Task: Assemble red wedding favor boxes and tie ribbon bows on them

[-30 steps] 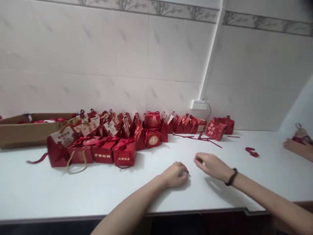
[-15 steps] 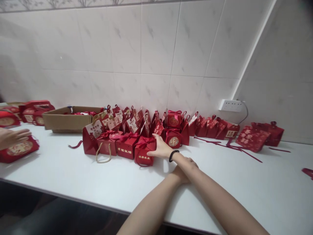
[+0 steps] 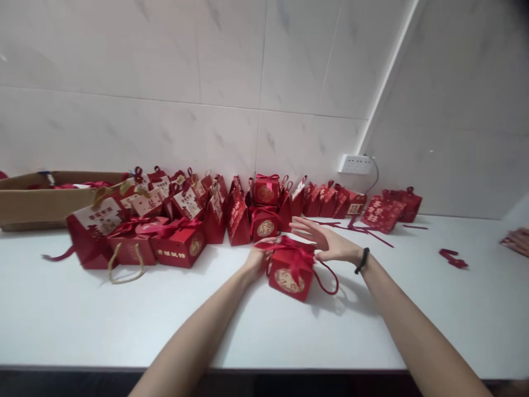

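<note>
At frame centre, I'm gripping a boxy red card gift box (image 3: 289,272) with satin ribbon in my left hand (image 3: 257,259), right hand (image 3: 326,242) lying open-fingered on top, on the smooth white counter (image 3: 124,320).

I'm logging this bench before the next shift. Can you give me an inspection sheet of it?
Surface: white table, ribbon scraps at right.
Job's things: red box with ribbon bow, tilted, in front of the row.
Clutter: red gift boxes along wall; cardboard box at left.
Hands: left hand on the box; right hand open, touching it.
Cables: cord at wall socket.
Surroundings: tiled wall; another person's hand far right.
</note>
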The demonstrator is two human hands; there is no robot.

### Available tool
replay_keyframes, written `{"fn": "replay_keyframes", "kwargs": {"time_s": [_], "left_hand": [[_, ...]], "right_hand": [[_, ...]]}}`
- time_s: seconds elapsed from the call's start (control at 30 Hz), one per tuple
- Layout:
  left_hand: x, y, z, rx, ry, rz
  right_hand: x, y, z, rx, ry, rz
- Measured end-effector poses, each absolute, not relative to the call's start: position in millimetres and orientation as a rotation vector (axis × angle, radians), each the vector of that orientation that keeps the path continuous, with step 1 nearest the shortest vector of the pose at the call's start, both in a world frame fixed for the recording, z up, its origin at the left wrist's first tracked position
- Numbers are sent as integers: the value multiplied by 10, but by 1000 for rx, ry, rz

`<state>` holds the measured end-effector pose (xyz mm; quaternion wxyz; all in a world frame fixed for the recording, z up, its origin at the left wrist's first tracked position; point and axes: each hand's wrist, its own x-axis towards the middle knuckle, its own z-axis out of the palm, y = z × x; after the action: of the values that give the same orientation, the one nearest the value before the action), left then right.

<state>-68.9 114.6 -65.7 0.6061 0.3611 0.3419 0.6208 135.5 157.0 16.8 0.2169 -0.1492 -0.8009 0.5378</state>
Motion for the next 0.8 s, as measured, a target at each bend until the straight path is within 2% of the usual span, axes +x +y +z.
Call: {"fn": "replay_keyframes", "kwargs": {"time_s": [0.2, 0.37, 0.53, 0.7, 0.8], "left_hand": [[-737, 1022, -544, 925, 899, 1353], [-705, 945, -362, 1091, 998, 1326], [-719, 932, -314, 1195, 1056, 1303], [-749, 987, -376, 1195, 1078, 1343], [-775, 1018, -395, 1266, 1220, 1422]], "right_hand": [[1439, 1626, -317, -901, -1848, 1315], [1483, 1468, -284, -782, -2011, 1544], [1479, 1422, -237, -828, -2023, 1563], [1424, 1459, -327, -879, -1905, 1395], [1367, 1487, -394, -878, -1863, 1137]]}}
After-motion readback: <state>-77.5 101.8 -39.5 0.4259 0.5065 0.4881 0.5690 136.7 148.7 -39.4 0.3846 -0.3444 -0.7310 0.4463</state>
